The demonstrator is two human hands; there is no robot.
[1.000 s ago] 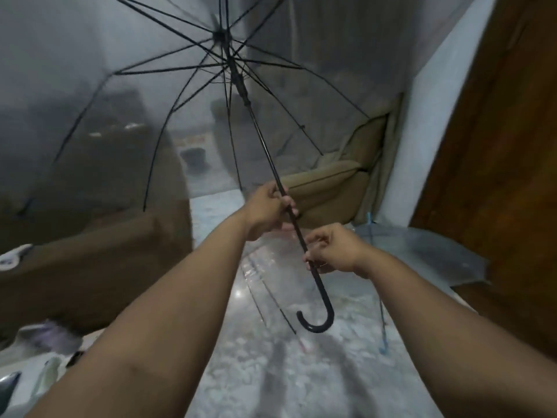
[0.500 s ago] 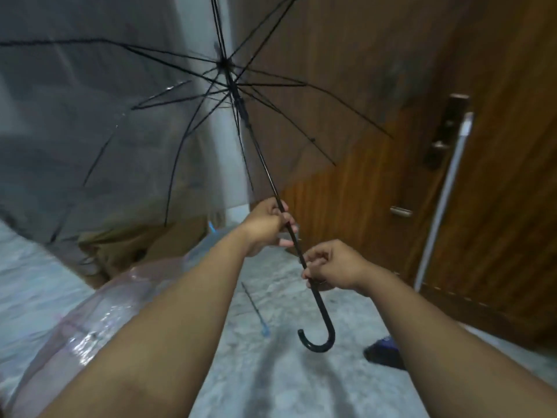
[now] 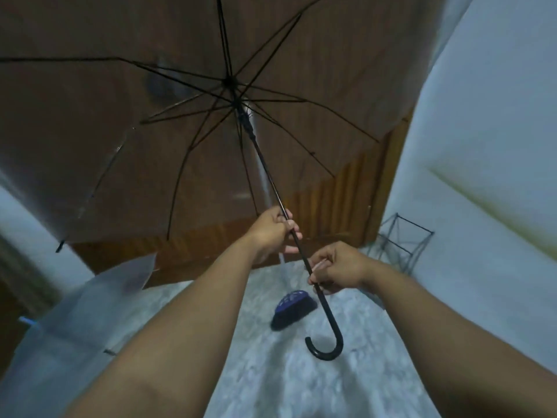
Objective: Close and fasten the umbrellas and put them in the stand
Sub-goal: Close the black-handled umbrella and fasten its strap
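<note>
- The umbrella (image 3: pixel 193 122) was open, its clear canopy spread on black ribs before a wooden door (image 3: pixel 346 70); its black shaft (image 3: pixel 271 182) slanted down from the hub to a hooked handle (image 3: pixel 328 345) hanging above the floor (image 3: pixel 301 387).
- The left hand (image 3: pixel 272 229) gripped the shaft, fingers curled round it, above the right hand (image 3: pixel 337 268); the right held the shaft lower, just above the handle, fingers wrapped round it.
- The stand (image 3: pixel 398 245), a wire frame, stood at the floor's far right corner against the wall (image 3: pixel 482 146), beside the door; nothing in it could be made out.
- A second clear umbrella (image 3: pixel 90 306) lay open at the floor's left edge; a dark blue shoe (image 3: pixel 291 309) lay on the floor under the hands.
</note>
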